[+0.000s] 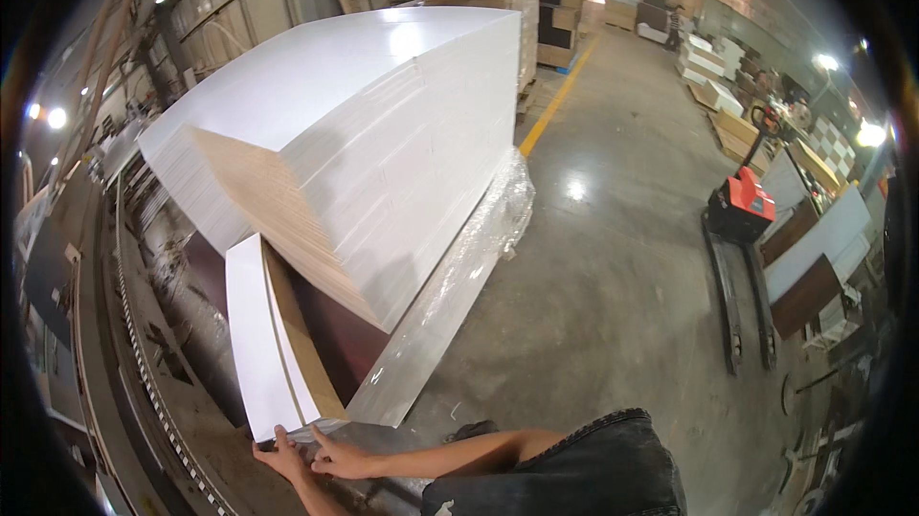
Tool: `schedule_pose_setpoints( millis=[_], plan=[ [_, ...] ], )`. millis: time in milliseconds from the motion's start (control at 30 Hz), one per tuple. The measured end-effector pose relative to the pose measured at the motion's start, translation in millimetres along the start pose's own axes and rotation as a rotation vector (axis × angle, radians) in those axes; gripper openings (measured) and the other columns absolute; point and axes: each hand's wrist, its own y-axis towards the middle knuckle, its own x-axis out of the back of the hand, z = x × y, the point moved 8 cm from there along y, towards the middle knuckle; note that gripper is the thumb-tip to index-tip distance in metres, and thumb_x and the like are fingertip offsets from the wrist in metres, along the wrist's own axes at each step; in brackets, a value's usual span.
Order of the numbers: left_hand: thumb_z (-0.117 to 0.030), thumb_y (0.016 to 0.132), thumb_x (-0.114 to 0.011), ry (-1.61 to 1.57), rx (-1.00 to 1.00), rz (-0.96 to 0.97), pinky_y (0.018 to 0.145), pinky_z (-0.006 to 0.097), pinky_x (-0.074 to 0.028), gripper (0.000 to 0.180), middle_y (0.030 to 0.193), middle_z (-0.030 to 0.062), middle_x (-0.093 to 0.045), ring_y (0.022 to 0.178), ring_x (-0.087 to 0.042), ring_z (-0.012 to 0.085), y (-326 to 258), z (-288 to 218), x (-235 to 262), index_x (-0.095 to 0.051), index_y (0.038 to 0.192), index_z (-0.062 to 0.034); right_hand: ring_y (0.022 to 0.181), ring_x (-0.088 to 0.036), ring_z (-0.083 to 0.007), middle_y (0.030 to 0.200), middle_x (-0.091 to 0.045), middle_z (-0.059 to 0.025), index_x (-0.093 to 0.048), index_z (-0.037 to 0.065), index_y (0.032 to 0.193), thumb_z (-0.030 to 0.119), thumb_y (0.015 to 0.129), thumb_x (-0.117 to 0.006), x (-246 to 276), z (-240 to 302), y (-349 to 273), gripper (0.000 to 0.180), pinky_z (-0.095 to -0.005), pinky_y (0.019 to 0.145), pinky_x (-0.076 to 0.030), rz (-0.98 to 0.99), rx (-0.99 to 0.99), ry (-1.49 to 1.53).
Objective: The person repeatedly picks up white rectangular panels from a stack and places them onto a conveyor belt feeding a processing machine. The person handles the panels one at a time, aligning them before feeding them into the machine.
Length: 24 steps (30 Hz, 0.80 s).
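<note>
A narrow stack of long white board strips with a tan side lies beside a tall stack of white panels. My left hand is at the near end of the strips, its thumb over the top edge and the other fingers partly hidden against the end. It looks closed on the left strip. Just to its right, my right hand stretches its index finger to the strips' near end. The other right fingers are bent apart from it, and nothing shows in that hand.
A dark red board lies under the stacks, with plastic wrap along its right side. Machine rails run down the left. A red and black pallet truck stands on the right, near leaning panels.
</note>
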Motion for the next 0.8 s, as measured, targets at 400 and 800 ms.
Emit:
schedule_pose_setpoints(
  millis=[400, 800],
  plan=[
    [-0.017, 0.100, -0.067, 0.044, 0.276, 0.086, 0.056, 0.041, -0.059, 0.071, 0.106, 0.0167, -0.064, 0.076, -0.071, 0.0278, 1, -13, 25, -0.018, 0.151, -0.0150, 0.071, -0.068, -0.0154, 0.103, -0.074, -0.0105, -0.049, -0.002, 0.146, 0.023, 0.098, -0.066, 3, -10, -44, 0.057, -0.0326, 0.068, -0.055, -0.146, -0.007, -0.109],
    [-0.016, 0.095, -0.071, -0.178, 0.373, 0.057, 0.066, 0.041, -0.052, 0.070, 0.123, 0.0124, -0.063, 0.087, -0.062, 0.0226, -117, 68, 265, -0.037, 0.156, -0.0137, 0.105, -0.067, -0.0205, 0.139, -0.060, -0.0121, -0.041, 0.007, 0.153, 0.047, 0.099, -0.068, -34, -72, -82, 0.072, -0.0348, 0.084, -0.056, -0.148, -0.314, 0.332]
  ],
)
